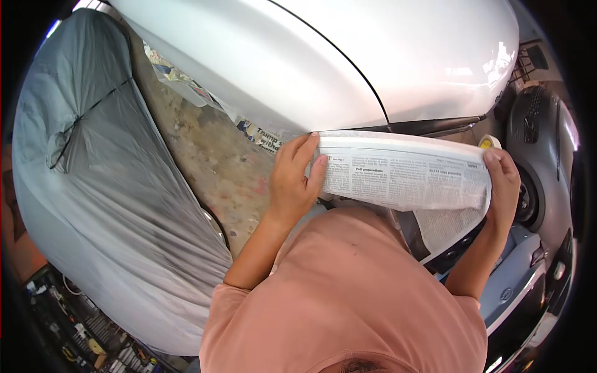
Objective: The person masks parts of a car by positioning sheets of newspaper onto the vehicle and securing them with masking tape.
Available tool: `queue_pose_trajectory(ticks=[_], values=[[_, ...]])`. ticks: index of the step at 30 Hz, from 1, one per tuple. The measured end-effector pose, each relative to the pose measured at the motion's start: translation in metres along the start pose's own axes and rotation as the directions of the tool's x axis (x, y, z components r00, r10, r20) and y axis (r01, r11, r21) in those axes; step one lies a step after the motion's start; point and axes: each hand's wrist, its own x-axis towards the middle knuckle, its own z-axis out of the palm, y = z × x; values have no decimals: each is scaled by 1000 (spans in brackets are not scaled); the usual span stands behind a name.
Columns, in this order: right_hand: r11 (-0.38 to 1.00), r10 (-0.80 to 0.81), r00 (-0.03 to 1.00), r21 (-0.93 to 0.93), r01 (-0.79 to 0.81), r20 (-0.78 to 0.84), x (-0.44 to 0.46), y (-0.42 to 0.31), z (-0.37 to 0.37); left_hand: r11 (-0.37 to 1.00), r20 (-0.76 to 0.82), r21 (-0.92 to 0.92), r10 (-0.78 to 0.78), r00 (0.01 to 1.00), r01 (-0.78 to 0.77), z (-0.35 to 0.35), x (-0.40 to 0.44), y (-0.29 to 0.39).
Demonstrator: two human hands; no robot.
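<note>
A sheet of newspaper (404,177) is stretched between my two hands, just below the lower edge of a white car body panel (323,68). My left hand (297,177) grips its left end, fingertips on the top corner and thumb on the print. At the right end, my right hand (502,183) pinches the paper. A pale strip that looks like masking tape runs along the paper's top edge. Touching the right fingertips is a tape roll (490,142) with a yellow inside. The sheet's lower part hangs folded near my body.
More newspaper (258,133) hangs along the panel's lower left edge. A car under a grey cover (112,168) stands on the left, beside the stained floor (199,143). To the right are a grey fender with a wheel (532,193) and a blue-grey case (507,289). Tools (81,329) lie at the lower left.
</note>
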Motion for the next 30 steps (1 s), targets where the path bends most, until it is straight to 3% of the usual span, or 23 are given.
queue_pose_trajectory(ticks=[10, 21, 27, 30], values=[[999, 42, 994, -11, -41, 102, 25, 26, 16, 993, 96, 80, 84, 992, -92, -13, 7, 4], [998, 65, 989, -27, -61, 132, 30, 30, 17, 952, 155, 236, 163, 974, -196, -19, 22, 15], [997, 51, 992, -59, -44, 118, 30, 34, 19, 921, 262, 299, 171, 950, -249, -21, 36, 25], [997, 27, 993, -79, -18, 116, 31, 33, 21, 926, 262, 270, 194, 945, -265, -20, 35, 25]])
